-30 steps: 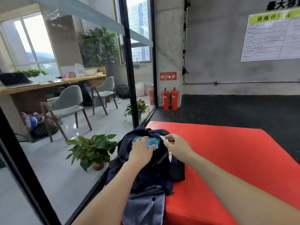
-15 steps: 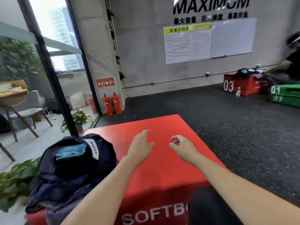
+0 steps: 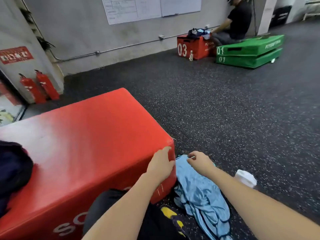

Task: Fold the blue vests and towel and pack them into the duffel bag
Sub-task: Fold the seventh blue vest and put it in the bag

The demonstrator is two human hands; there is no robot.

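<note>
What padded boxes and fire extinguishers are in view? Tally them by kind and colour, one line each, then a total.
Red padded boxes: 2
Green padded boxes: 2
Red fire extinguishers: 2
Total: 6

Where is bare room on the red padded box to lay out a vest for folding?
The red padded box is bare across its top, from the dark navy duffel bag at its left end to the corner under the left hand. The floor beside it is crowded: crumpled light blue vests under the right hand.
</note>
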